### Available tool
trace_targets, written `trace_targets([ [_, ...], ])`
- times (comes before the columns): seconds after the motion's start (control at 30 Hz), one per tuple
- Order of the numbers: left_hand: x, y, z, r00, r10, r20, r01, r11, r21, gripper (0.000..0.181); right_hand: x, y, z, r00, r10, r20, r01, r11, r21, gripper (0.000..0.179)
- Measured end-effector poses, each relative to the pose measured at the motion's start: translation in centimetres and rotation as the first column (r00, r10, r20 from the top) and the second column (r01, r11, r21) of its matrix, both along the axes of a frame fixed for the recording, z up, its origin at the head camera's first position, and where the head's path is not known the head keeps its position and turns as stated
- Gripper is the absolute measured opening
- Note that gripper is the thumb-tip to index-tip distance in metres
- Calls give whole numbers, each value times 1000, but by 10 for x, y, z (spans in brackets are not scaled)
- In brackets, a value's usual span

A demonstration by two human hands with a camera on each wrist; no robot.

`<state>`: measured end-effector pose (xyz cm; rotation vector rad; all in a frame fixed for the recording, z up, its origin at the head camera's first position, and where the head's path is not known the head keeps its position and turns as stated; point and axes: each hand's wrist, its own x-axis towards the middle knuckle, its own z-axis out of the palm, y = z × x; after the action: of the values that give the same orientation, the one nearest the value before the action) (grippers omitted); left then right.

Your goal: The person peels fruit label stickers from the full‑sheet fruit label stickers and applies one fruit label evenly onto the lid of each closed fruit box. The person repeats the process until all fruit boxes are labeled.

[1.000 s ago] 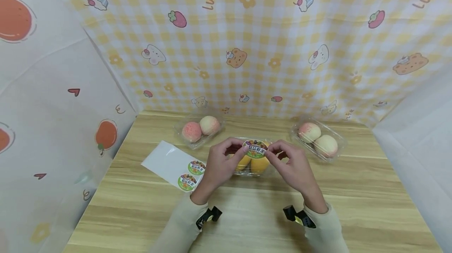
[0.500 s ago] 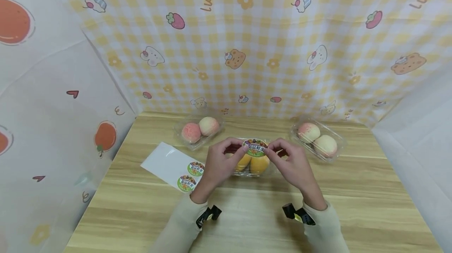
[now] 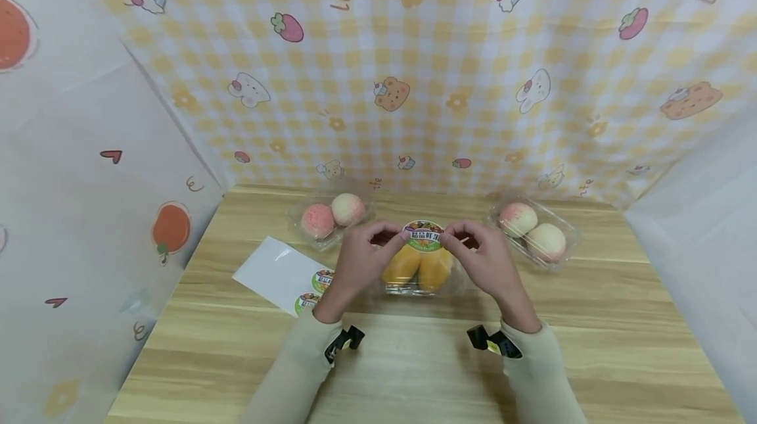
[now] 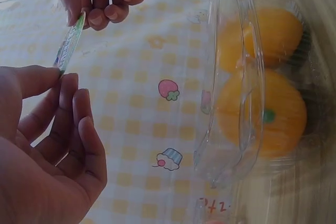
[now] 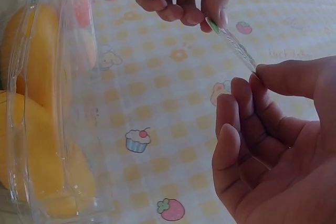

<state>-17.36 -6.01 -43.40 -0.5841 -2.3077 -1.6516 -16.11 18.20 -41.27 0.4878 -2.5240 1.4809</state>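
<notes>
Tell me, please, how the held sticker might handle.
The sticker is probably light and bendy, looking thin edge-on in both wrist views. Pinched at its rim by the left hand and right hand, it may droop if one releases.

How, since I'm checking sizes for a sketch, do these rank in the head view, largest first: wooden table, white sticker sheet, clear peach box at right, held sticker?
1. Wooden table
2. White sticker sheet and clear peach box: too alike to rank; the sheet is partly covered
3. Held sticker
</notes>
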Motion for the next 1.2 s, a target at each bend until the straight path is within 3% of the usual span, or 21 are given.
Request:
trace_targets([
  [0.3, -10, -1, -4, 999, -9, 42, 16, 987, -158, 13, -11, 2, -13, 994, -11, 110, 13, 1000, -14, 17],
  [0.7, -15, 1, -16, 996, 2, 89, 13, 985, -172, 12, -19, 3, -26, 991, -25, 131, 21, 999, 29, 15],
  [1.2, -22, 4, -31, 989, 64, 133, -23, 957, -289, 12, -29, 3, -45, 988, -41, 151, 20, 990, 137, 12],
])
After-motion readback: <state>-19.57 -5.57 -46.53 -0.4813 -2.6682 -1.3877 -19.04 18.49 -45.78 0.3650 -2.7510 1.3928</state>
